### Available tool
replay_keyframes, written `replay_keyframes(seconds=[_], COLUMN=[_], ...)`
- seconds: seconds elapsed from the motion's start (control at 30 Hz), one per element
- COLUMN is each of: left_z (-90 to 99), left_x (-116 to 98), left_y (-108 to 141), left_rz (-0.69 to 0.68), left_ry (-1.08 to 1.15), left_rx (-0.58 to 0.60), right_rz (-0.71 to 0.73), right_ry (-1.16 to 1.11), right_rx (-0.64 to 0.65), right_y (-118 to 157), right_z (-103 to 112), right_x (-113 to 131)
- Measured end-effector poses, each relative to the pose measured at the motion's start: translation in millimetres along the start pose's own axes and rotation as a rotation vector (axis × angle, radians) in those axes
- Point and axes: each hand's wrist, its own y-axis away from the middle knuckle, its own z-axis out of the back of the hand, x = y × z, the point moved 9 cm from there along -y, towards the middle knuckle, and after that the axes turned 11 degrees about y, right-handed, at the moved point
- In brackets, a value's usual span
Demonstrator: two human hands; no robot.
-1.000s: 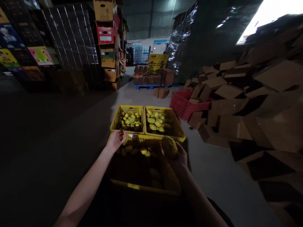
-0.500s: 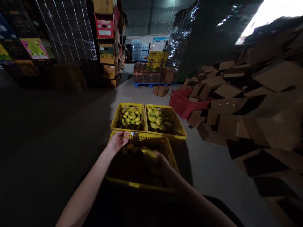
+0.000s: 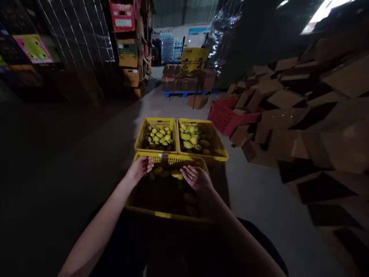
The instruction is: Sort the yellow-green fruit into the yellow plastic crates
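On a dim warehouse floor (image 3: 248, 196), the nearest yellow crate (image 3: 163, 214) holds a bright mango (image 3: 175, 174) lying crosswise, just left of the closer, empty right hand (image 3: 197, 178); the empty left hand (image 3: 138, 169) is well apart.

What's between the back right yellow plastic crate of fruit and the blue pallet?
A brown cardboard box sits between the crate and pallet, nearer the pallet, as the head view shows.

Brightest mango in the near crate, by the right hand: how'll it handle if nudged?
The mango would likely rock or roll, its visible side being rounded. Its smooth-looking skin may slip a little. Probably firm: no sag shows, though shadow hides some.
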Motion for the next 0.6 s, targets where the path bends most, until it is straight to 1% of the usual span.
replay_keyframes(seconds=[0.07, 0.13, 0.17, 0.23, 0.3, 0.37, 0.43, 0.53, 0.6], left_z=[5.0, 14.2, 21.8, 43.8, 69.6, 93.0, 110.0, 121.5, 123.4], left_x=[12, 31, 42, 64, 82, 95, 104, 113, 118], left_y=[-12, -31, -41, -62, -81, -98, -116, -148, -171], left_rz=[-0.009, 0.003, 0.017, 0.047, 0.043, 0.017, -0.011, -0.039, -0.033], left_ry=[-0.172, -0.406, -0.507, -0.625, -0.687, -0.75, -0.825, -1.008, -1.163], left_rx=[0.005, 0.0, -0.014, -0.077, -0.158, -0.231, -0.284, -0.313, -0.298], right_rz=[-0.113, -0.155, -0.16, -0.175, -0.202, -0.22, -0.227, -0.201, -0.175], right_ry=[0.017, -0.003, -0.021, -0.044, -0.036, -0.006, 0.023, 0.025, 0.03], right_rx=[-0.077, -0.119, -0.116, -0.076, -0.028, -0.007, -0.022, -0.007, -0.04], right_y=[3, 7, 8, 12, 19, 28, 36, 46, 50], right_z=[4, 7, 6, 1, -7, -12, -12, -5, 12], right_x=[-9, -6, -2, 3, 4, 4, 5, 15, 27])
